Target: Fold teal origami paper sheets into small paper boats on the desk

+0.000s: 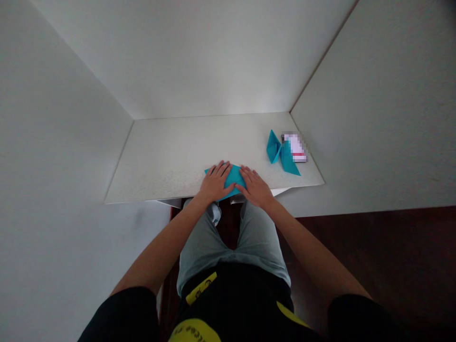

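Observation:
A teal sheet of paper lies near the front edge of the white table. My left hand rests flat on the paper's left part, fingers stretched out. On the sheet's right part lies my right hand, also flat with fingers apart. Most of the sheet is hidden under the two hands. Neither hand grips anything.
A folded teal paper shape stands at the table's right side, against a small blurred white card or box. White walls close in the table on the left, back and right. Dark floor shows at lower right.

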`<state>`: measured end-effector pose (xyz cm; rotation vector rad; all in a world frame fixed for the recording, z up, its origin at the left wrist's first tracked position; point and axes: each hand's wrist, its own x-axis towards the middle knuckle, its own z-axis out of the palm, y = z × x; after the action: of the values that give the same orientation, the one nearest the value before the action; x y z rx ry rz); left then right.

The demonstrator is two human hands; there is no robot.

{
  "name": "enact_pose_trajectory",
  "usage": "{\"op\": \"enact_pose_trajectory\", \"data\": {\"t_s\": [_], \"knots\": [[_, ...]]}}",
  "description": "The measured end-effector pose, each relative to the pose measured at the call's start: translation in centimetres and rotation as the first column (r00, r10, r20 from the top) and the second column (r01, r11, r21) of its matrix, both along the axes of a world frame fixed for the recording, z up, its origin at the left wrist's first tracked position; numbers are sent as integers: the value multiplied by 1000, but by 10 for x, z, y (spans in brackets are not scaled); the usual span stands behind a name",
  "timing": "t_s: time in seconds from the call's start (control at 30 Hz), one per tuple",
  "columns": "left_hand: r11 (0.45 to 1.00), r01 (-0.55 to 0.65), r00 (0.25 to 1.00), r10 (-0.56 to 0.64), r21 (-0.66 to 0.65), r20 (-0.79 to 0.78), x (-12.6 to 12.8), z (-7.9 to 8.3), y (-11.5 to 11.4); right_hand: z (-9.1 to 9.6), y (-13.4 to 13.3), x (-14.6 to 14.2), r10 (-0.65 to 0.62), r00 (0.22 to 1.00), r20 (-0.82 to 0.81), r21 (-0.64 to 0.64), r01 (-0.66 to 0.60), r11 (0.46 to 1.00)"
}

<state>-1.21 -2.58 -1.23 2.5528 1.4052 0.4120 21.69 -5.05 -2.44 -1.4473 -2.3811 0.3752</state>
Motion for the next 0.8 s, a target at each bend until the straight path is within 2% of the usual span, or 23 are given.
{"op": "enact_pose_trajectory", "data": {"t_s": [0.17, 0.27, 0.33, 0.47, 0.53, 0.6, 0.67, 0.8], "knots": [[1000, -15, 1000, 15, -12, 12, 1, -1, 0, 1, -18, 35, -68, 997, 29, 40, 67, 997], [999, -45, 999, 46, -8, 29, 1, -1, 0, 3, -27, 39, -146, 989, 7, 90, 145, 985], [994, -110, 993, 109, 15, 45, 1, 1, -1, 5, -33, 33, -170, 985, -12, 112, 171, 979], [967, -244, 970, 243, 74, 16, -2, 13, -8, 12, -44, 7, -24, 1000, -9, 97, 25, 995], [961, -261, 965, 264, 86, -16, -6, 18, -13, 13, -45, -5, 62, 998, -5, 80, -62, 995], [973, -214, 975, 218, 87, -31, -13, 20, -17, 12, -42, -12, 114, 994, 3, 64, -114, 991], [991, -111, 993, 113, 74, -32, -21, 18, -21, 10, -36, -14, 130, 991, 13, 49, -131, 990], [999, 23, 1000, -22, 31, -7, -36, 11, -23, 5, -23, -1, 171, 985, 2, 28, -171, 985]]}}
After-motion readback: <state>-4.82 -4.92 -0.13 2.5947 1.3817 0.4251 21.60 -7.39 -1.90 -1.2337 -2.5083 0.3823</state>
